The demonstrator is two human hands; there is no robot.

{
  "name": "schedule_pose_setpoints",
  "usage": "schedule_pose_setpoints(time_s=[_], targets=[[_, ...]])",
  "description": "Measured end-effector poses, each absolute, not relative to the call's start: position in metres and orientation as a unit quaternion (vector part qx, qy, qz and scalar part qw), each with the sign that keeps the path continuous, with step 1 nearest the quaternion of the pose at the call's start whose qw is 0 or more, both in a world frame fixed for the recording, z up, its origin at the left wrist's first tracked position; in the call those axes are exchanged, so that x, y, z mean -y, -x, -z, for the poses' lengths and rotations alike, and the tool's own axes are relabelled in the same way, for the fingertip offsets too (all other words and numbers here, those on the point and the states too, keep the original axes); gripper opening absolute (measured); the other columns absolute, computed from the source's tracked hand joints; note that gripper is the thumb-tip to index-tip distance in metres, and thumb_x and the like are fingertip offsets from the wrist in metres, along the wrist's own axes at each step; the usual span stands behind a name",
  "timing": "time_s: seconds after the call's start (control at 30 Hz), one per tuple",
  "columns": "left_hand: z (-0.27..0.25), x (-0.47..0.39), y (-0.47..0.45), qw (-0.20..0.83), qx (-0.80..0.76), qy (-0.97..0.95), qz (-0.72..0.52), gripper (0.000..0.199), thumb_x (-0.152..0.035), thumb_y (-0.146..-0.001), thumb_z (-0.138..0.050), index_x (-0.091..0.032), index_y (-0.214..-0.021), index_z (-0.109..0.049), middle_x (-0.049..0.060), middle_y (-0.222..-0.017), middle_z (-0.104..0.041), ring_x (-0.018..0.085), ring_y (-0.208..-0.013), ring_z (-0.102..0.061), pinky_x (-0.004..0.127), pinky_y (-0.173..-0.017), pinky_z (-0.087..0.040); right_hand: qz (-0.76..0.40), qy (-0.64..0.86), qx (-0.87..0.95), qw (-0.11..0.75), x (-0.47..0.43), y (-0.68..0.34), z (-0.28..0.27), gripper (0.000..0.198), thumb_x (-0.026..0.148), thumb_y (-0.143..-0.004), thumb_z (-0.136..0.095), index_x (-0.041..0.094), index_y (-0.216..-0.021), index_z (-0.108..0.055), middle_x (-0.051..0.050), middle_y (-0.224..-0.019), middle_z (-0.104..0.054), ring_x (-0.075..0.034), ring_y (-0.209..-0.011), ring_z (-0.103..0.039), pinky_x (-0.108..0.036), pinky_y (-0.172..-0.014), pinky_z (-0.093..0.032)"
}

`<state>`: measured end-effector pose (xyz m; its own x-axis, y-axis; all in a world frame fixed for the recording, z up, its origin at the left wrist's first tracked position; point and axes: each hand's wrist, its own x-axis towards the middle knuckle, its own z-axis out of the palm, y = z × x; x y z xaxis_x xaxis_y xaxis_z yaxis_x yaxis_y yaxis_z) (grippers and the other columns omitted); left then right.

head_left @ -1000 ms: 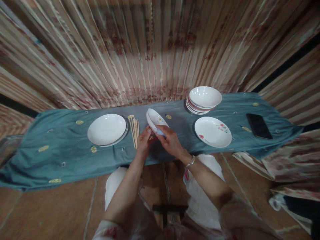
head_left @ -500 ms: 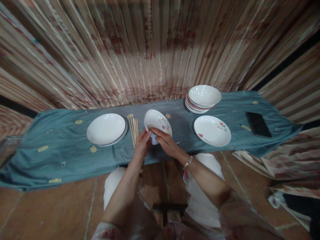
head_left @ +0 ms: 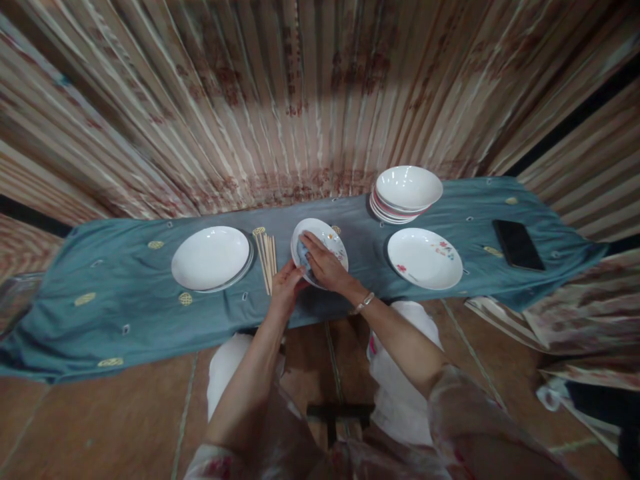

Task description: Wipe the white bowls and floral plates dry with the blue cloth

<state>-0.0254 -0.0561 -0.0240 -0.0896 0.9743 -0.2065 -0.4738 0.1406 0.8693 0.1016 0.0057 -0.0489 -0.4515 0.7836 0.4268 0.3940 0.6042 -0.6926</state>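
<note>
A white plate (head_left: 327,233) with small flowers on its right side is at the middle of the cloth-covered table. My left hand (head_left: 287,284) grips its lower left rim, fingers closed round the edge. Over the plate's face lies my right hand (head_left: 323,260), pressing a light blue cloth (head_left: 303,252) against the inside surface. The cloth is partly covered by the fingers. Just left of the plate lies a loose bundle of wooden chopsticks (head_left: 267,260).
Stacked white plates (head_left: 210,257) lie at the left. A stack of white bowls (head_left: 407,187) stands at the back right, with an oval flowered plate (head_left: 424,260) in front. A black phone-like slab (head_left: 517,245) rests on the teal tablecloth (head_left: 145,293) at the far right. Curtains (head_left: 300,153) hang behind.
My right hand has moved from the plate's lower edge up onto its face, spreading the cloth there. The plate has turned more face-up toward me. My left hand keeps its hold.
</note>
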Motion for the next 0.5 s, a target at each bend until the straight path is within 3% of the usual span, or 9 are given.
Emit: schedule_pose_setpoints(time_s=[0.27,0.5], targets=[[0.025,0.057,0.027,0.604,-0.457,-0.286,-0.587,0.04,-0.036,-0.056,-0.082,-0.017,-0.09,-0.071,0.005,-0.087,-0.073,0.018,-0.075,-0.066,0.03,-0.07,-0.056,-0.217,0.42,0.814,0.338,-0.01,-0.127,0.066,0.053,0.025,-0.098,-0.031,0.002,-0.146,-0.04,-0.023,-0.152,-0.04,-0.026,-0.146,-0.033,-0.051,-0.122,-0.028],[0.024,0.055,0.026,0.597,-0.464,-0.281,-0.592,0.042,-0.037,-0.054,-0.083,-0.016,-0.088,-0.071,0.006,-0.086,-0.074,0.017,-0.072,-0.065,0.027,-0.064,-0.055,-0.216,0.427,0.814,0.328,0.015,-0.144,0.079,0.05,0.023,-0.097,-0.037,0.01,-0.146,-0.041,-0.02,-0.148,-0.046,-0.024,-0.144,-0.038,-0.05,-0.119,-0.034]])
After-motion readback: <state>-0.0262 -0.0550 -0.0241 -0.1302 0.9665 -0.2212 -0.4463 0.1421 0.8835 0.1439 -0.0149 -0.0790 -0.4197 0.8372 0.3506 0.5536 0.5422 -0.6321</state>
